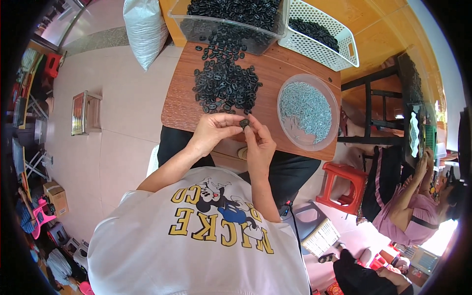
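My left hand (209, 133) pinches a small black oval plastic piece (244, 123) between thumb and fingertips, just over the table's near edge. The fingertips of my right hand (260, 147) close on the same piece from the other side. Whether a screw is in it is too small to tell. Right beyond my hands lies a heap of similar black oval pieces (226, 86), each with two holes. To the right stands a round clear tub (336, 110) of silvery screws (307, 110).
A clear bin (206, 29) of black pieces stands at the table's far side, beside a white perforated basket (346, 59) holding more. A white sack (142, 34) rests on the floor at left. A red stool (341, 187) and a seated person (408, 211) are at right.
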A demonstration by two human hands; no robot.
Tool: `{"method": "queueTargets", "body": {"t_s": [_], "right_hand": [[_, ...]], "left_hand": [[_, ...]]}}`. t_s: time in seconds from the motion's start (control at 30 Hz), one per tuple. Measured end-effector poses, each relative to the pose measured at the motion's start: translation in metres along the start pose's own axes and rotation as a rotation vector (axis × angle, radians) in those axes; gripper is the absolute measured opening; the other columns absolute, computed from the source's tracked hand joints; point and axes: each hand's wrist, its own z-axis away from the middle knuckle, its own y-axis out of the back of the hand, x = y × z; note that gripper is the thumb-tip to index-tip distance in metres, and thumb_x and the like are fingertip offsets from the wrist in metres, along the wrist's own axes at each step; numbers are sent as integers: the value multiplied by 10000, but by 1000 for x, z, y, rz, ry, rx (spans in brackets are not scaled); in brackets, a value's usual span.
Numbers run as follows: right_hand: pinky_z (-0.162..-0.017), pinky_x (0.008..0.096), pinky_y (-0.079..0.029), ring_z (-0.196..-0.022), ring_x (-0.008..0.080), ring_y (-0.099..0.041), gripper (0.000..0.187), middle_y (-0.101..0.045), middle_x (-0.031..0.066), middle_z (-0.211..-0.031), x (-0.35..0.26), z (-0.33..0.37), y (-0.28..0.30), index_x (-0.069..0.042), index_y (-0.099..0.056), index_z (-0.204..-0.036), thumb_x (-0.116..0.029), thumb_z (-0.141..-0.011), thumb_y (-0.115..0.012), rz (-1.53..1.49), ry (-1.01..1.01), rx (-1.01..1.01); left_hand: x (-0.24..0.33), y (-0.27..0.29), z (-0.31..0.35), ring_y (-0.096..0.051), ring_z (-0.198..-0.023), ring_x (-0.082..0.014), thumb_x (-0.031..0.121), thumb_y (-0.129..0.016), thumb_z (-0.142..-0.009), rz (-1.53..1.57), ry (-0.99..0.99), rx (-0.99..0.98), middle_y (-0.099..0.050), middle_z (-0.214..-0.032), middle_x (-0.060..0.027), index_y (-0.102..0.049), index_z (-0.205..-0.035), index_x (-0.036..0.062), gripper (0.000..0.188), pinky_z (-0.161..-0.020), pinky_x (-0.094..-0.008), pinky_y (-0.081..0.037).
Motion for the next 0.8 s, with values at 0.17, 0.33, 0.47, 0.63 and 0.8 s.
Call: {"method": "queueTargets", "body": {"t_s": [0.17, 0.33, 0.47, 0.63, 0.8], "right_hand": [[-671, 192, -459, -750, 62, -548, 280, -540, 3, -832, 3, 1, 0, -17, -617, -1146, -24, -869, -579, 95, 86, -34], [-663, 182, -437, -744, 50, -518, 285, -536, -29, -815, -10, 2, 2, 0, -613, -1145, -19, -861, -591, -94, -70, -86], [-685, 197, -487, -760, 64, -561, 278, -585, -8, -840, -7, 3, 6, 3, -621, -1129, -25, -853, -613, -130, -91, -117], [-678, 192, -484, -742, 63, -570, 259, -623, 9, -846, -2, 8, 5, 8, -633, -1102, -27, -845, -624, -117, -91, -83], [-670, 186, -481, -730, 69, -588, 242, -648, 27, -851, -2, 12, 7, 14, -643, -1074, -28, -836, -637, -66, -112, -58]], "left_hand": [[0, -1, 4, -607, -735, -70, -34, -655, -791, -151, -111, 16, -638, -832, -19, -650, -1046, 10, 259, -671, -203, -517], [-6, 7, 4, -636, -844, -119, -50, -632, -803, -225, -163, -31, -609, -948, -45, -635, -1055, -21, 254, -751, -226, -533], [-5, 7, 6, -627, -878, -125, -38, -622, -815, -211, -192, -52, -583, -978, -47, -640, -1038, -27, 223, -761, -227, -532], [-13, 12, 5, -618, -871, -121, -28, -608, -828, -208, -213, -86, -572, -992, -51, -640, -1047, -17, 221, -774, -224, -526], [-11, 11, 9, -601, -888, -109, -6, -592, -847, -243, -206, -123, -567, -1017, -50, -637, -1049, -8, 207, -771, -218, -510]]}}
